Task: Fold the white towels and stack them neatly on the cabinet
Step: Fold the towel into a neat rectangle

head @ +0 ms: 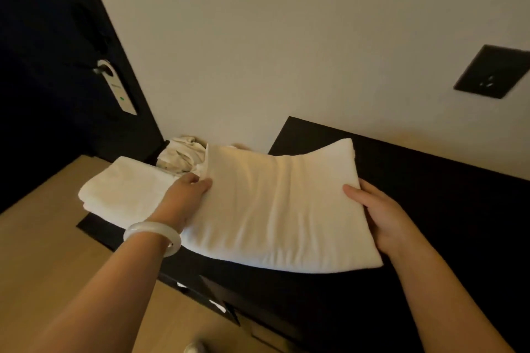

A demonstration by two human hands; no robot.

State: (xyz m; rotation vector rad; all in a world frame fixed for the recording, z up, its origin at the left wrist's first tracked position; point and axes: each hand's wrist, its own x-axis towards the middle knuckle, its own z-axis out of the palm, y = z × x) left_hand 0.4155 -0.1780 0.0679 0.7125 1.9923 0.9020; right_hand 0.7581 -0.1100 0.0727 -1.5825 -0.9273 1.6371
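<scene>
A folded white towel [275, 206] is held flat over the dark cabinet top [430, 209]. My left hand [186, 195], with a pale bangle on the wrist, grips the towel's left edge, thumb on top. My right hand [378, 215] grips its right edge, thumb on top and fingers hidden beneath. To the left, another folded white towel [126, 192] lies on the cabinet's left end. Behind it, a crumpled, off-white cloth [183, 155] is bunched against the wall.
A dark door [51, 66] with a handle and a hanging tag stands at the left. A black wall plate [493, 71] is on the beige wall at the right. Light wooden floor [43, 238] lies below the cabinet's front edge.
</scene>
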